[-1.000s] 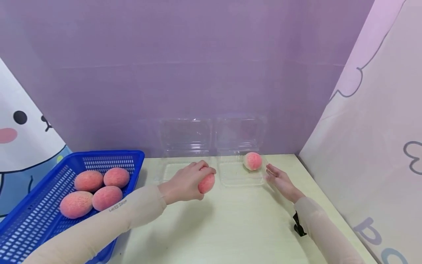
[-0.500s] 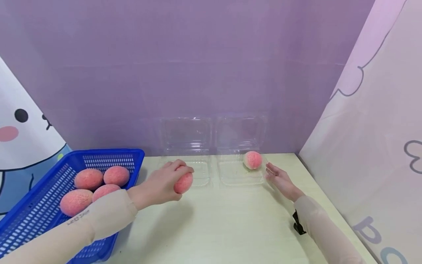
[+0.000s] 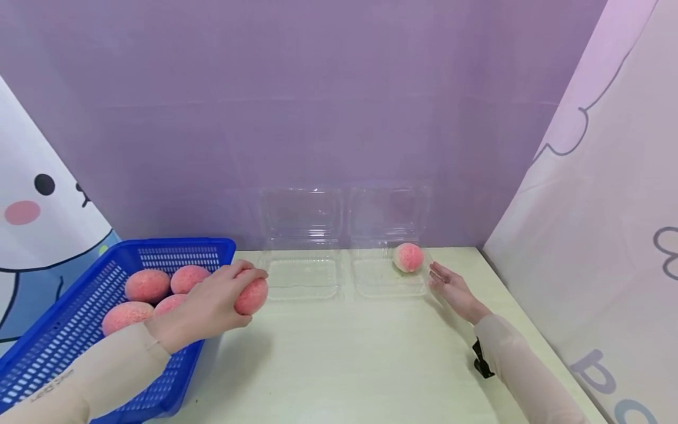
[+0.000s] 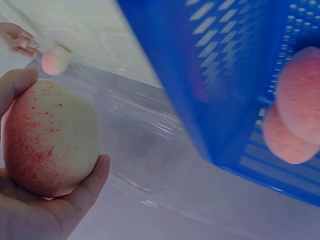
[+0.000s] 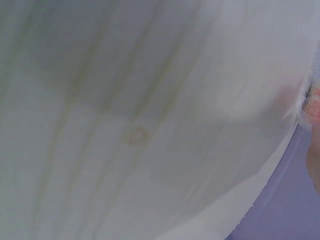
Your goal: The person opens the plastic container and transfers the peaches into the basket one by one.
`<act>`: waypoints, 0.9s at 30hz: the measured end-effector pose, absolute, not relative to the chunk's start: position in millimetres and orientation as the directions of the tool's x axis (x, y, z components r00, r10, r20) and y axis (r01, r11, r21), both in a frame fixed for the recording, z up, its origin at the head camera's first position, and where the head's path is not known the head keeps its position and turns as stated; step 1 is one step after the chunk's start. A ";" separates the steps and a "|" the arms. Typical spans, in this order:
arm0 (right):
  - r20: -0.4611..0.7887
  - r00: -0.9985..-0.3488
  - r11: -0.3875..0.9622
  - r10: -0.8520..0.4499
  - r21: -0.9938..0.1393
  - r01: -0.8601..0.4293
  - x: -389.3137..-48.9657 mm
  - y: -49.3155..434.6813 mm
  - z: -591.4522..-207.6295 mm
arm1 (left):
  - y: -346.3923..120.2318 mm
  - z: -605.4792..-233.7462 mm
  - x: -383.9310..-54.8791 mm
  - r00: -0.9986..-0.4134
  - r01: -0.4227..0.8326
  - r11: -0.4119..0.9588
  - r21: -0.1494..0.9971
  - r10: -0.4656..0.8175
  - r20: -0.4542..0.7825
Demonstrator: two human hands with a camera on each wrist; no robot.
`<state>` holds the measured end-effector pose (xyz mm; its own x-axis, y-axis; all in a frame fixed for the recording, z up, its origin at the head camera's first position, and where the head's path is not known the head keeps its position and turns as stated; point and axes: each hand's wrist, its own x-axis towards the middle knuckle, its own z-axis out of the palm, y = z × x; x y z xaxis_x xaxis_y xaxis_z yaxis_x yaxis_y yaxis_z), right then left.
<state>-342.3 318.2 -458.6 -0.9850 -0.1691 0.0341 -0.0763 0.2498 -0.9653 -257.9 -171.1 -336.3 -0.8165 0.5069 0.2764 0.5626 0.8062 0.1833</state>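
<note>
My left hand (image 3: pixel 203 303) grips a pink peach (image 3: pixel 252 295) above the table, just past the right rim of the blue basket (image 3: pixel 185 371). Seen from the left wrist, thumb and fingers curl round this peach (image 4: pixel 52 137), which is cream on one side and red-speckled on the other. Several more peaches (image 3: pixel 148 286) lie in the basket, partly behind my left hand. At the right, a peach (image 3: pixel 408 258) sits in the back right part of a clear plastic container (image 3: pixel 378 282). Beside that container's right edge is my right hand (image 3: pixel 455 293), fingers extended and holding nothing.
A second clear container (image 3: pixel 302 280) stands left of the first. Both lids (image 3: pixel 303 213) stand raised against the purple backdrop (image 3: pixel 339 118). A pale printed panel (image 3: pixel 598 235) borders the table (image 3: pixel 344 359) on the right.
My left hand has moved left with its peach, from in front of the containers to the basket's right side. My right hand and the peach in the container have stayed put.
</note>
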 end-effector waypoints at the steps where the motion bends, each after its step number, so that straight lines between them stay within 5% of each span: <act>1: 0.036 -0.985 0.251 -0.170 -0.965 -0.078 -342.0 318.1 -458.9 | -175.3 -336.9 -257.0 -0.821 0.556 0.811 0.180 0.501 0.275; 10: 0.042 -0.982 0.277 -0.183 -0.956 -0.092 -340.9 318.5 -460.2 | -215.1 -343.5 -243.2 -0.875 0.457 0.871 0.180 0.404 0.269; 16: 0.045 -0.984 0.298 -0.173 -0.950 -0.096 -341.0 322.7 -457.5 | -235.3 -346.2 -239.5 -0.858 0.462 0.871 0.166 0.393 0.330; 27: 0.055 -0.985 0.285 -0.166 -0.953 -0.102 -339.9 318.9 -458.2 | -261.4 -350.7 -236.3 -0.929 0.336 0.923 0.185 0.292 0.228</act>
